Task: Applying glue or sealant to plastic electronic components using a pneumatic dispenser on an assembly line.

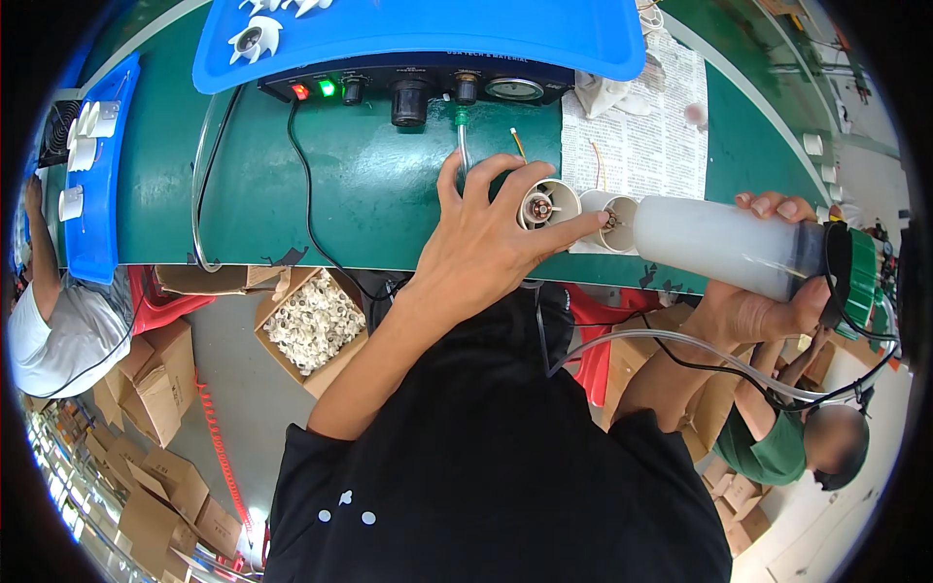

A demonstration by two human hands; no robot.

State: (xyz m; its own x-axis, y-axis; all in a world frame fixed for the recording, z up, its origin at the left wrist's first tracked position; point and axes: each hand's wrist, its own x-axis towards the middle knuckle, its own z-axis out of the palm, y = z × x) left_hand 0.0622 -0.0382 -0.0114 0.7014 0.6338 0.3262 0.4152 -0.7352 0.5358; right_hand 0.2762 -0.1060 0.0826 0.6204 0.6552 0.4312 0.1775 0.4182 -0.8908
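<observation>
Pale lettering stands on the front of the black control box (437, 85); fine print on the newspaper (632, 141) is too small to read.

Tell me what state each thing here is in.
White cups: open, coppery parts inside.
Left hand: spread over the cups.
Translucent cylinder: tilted, green cap on.
Right hand: gripping it.
Control box: red light and green light lit.
Upper blue tray: bearing white impellers.
Cardboard box: open, filled with white parts.

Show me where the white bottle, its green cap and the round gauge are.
White bottle (714, 239), head view: middle of its cloudy body.
Green cap (862, 276), head view: middle of its side.
Round gauge (513, 89), head view: its dial face.
</observation>
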